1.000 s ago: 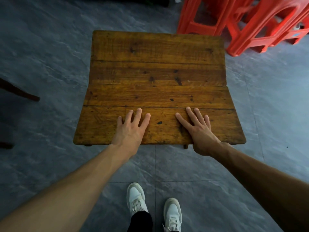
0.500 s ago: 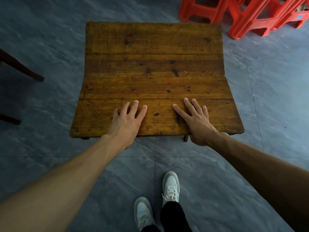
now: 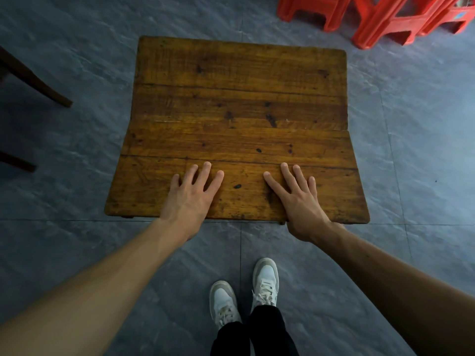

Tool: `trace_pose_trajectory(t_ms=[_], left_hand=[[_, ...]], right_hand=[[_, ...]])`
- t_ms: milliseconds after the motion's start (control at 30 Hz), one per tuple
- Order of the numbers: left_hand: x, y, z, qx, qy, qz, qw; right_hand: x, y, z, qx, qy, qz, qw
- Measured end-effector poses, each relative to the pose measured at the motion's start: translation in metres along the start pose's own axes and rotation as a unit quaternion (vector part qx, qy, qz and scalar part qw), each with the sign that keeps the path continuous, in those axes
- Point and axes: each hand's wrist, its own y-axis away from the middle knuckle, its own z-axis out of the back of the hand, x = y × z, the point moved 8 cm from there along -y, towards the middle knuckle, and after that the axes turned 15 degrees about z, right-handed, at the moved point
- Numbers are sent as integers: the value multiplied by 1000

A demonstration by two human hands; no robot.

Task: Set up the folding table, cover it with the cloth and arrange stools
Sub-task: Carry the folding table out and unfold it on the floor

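Along the near edge of the folding table [image 3: 239, 109], the left hand [image 3: 191, 199] and right hand [image 3: 298, 201] are laid flat, fingers spread and gripping nothing, while the stools [image 3: 380, 19] are seen beyond the far right corner, nearer the right hand

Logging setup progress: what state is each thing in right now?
Table: unfolded, top flat, bare, no cloth on it.
Left hand: open, palm flat on the near plank.
Right hand: open, palm flat on the near plank.
Stools: red, grouped on the floor beyond the table's far right corner.
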Motion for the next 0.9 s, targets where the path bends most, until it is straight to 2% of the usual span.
trace_pose_trajectory(t_ms=[400, 600, 900], left_hand=[[-20, -9, -58, -31, 2, 19, 999], [-24, -15, -80, -76, 37, 30, 996], [-28, -12, -73, -49, 9, 52, 997]], right_hand=[[-10, -8, -44, -6, 33, -17, 999], [-14, -9, -59, -52, 34, -23, 998], [-13, -7, -56, -30, 19, -22, 999]])
